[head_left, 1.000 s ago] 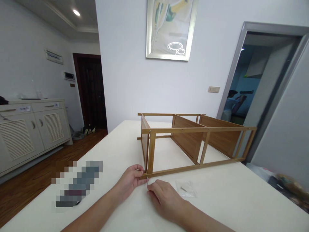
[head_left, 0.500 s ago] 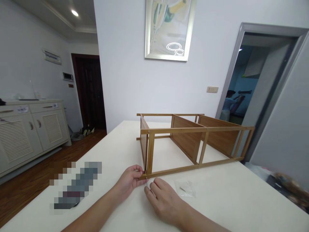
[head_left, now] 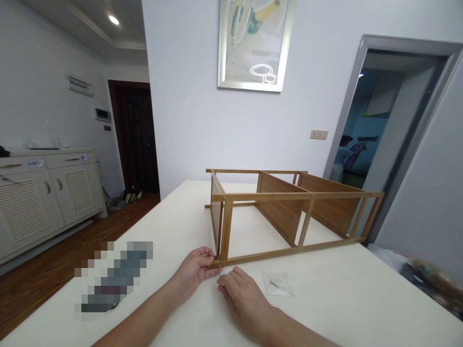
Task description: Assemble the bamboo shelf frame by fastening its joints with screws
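A brown wooden shelf rack lies on its side on the white table, its end corner towards me. My left hand is closed on the rack's lower near corner, thumb and fingers pinching the rail end. Just to the right, my right hand is closed in a pinch on a thin metal rod, apparently a hex key. Its tip meets the rail at that corner; the fingers hide the rest. Beside my right hand lies a small clear plastic bag with a little metal piece in or on it.
The white table reaches to the wall. A blurred-out dark object lies on its left side. Bags and other items sit beyond the right edge. Through the doorway a person stands in another room. A white cabinet stands at left.
My right hand's fingers have turned and curled a little around the rod at the corner. The left hand and the rack stay in place; the view shifts very slightly.
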Demonstrator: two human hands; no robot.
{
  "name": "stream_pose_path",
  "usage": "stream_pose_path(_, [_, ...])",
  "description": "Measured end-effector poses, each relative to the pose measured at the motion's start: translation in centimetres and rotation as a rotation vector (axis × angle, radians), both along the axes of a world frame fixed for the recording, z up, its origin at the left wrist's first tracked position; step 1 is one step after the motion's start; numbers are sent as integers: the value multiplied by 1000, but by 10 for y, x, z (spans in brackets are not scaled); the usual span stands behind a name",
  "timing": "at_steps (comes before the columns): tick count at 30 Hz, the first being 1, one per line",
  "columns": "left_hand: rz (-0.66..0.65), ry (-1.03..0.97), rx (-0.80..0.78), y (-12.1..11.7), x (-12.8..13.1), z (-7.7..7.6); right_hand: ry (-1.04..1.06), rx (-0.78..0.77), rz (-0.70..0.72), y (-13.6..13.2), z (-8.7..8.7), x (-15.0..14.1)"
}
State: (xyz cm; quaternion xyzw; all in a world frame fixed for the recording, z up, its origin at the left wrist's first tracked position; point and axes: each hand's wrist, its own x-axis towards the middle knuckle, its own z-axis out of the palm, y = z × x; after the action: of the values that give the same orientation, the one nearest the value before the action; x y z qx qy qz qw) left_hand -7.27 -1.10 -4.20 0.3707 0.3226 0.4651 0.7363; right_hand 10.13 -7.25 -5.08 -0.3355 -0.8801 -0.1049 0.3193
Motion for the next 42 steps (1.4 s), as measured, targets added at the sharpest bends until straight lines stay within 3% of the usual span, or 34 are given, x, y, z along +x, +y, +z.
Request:
stream_pose_path(13, [3,13,-11,1,0,-2,-268,257,-133,-6,1,-1])
stream_pose_path(21, [6,11,-20,1,1,-1,-265,270,-267,-5,-7,-5])
stream_pose_path(25, [18,14,-26,2,1,-2,-215,101,-320,-5,-10,-10])
stream_pose_path(31, [6,3,-25,4,-1,-5,-50,-428,-367,-5,4,-14])
stream_pose_path(34, [2,4,-17,4,-1,-6,46,-621,-378,-4,14,-13])
stream_pose_path(42, [-15,7,11,3,0,-5,159,-848,-363,1,24,-12])
